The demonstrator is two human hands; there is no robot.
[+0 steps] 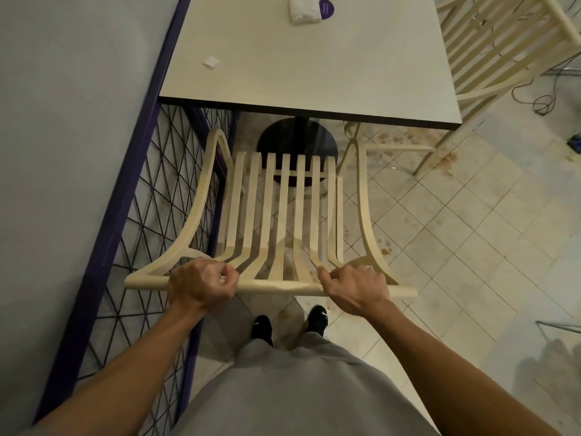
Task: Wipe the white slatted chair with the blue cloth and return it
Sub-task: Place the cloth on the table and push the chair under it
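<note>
Head view, looking down. Both forearms reach forward and slightly inward, wrists level. The left hand (198, 286) wraps the top rail (276, 286) of the white slatted chair (283, 199) left of centre, fingers curled over the rail's far side with the thumb tucked against them. The right hand (353, 286) grips the same rail right of centre, knuckles up and fingertips hooked over the far edge. The chair stands directly in front of the person, its back nearest and its seat pointing at the table (314, 73). The seat's far end lies near the table's near edge, above the black pedestal base (283, 136). On the left, the chair's left armrest (201, 196) runs close beside a purple lattice railing (125, 184), with a grey wall (63, 121) beyond. On the right, stained tiled floor (471, 215) lies open as far as a second slatted chair (490, 51) at the far right. Counts: two hands on one rail; seven slats plainly countable in the chair; two curved armrests; two chairs; one table; two black shoes (261, 328) just behind the rail. On the table lie one folded white cloth (303, 9) beside a purple disc (327, 7), and one paper scrap (210, 62)
</note>
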